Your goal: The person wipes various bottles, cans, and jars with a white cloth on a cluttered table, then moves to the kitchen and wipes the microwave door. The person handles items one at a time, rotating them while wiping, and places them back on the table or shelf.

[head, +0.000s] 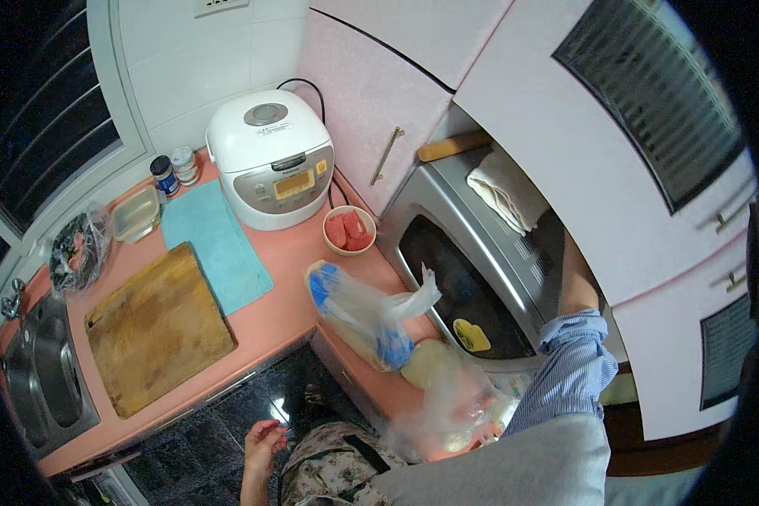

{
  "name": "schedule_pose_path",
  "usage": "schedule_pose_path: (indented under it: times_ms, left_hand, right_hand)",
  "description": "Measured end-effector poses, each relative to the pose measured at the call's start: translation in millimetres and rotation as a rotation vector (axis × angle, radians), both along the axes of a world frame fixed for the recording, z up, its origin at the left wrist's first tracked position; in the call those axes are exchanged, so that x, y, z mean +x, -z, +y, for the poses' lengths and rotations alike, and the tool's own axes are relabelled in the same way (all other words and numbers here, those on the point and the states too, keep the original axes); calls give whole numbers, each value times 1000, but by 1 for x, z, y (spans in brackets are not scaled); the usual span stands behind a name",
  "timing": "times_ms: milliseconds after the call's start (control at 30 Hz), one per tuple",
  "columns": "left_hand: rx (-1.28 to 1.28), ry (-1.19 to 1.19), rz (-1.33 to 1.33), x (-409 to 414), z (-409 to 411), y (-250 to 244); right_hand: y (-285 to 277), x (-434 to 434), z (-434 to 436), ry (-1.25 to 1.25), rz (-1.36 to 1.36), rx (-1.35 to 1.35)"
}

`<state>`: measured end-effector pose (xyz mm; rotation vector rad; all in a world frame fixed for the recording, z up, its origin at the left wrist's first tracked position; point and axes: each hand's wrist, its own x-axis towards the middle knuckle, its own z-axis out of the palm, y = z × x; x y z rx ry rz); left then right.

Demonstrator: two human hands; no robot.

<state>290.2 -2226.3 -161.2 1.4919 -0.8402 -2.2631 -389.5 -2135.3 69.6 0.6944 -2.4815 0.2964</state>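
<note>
My left hand (265, 441) hangs over the dark tiled floor with its fingers loosely curled, holding nothing that I can see. My right forearm, in a rolled-up striped sleeve, reaches over the grey microwave oven (417, 177) into the gap under the pink cabinets; the right hand itself is hidden there. A folded white cloth (503, 190) lies on the oven top near that arm, with a wooden rolling pin (454, 147) farther back. In front of the oven, a plastic bag with blue print (360, 310) lies on the pink counter, beside a clear bag (458, 398) of pale round items.
A white rice cooker (272, 164) stands in the corner beside a bowl of red fruit pieces (349, 231). Leftward are a turquoise cloth (218, 246), a wooden cutting board (161, 332), two jars, a plastic container (136, 214), a bagged dish (79, 250) and a steel sink (50, 373).
</note>
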Motion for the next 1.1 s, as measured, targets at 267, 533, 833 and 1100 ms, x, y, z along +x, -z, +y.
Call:
schedule_pose_path:
  times_ms: [267, 533, 833, 1100]
  left_hand:
    - [-9, 64, -75, -18, -29, -1]
    - [8, 122, -120, -39, -43, 11]
    - [-5, 41, -78, -34, -49, 8]
    - [-18, 64, -74, -39, -43, 5]
  right_hand:
    - [14, -50, -44, 50, -77, 96]
    - [15, -61, -59, 47, -96, 125]
    - [16, -69, -70, 49, -102, 159]
    - [14, -70, -81, 17, -97, 187]
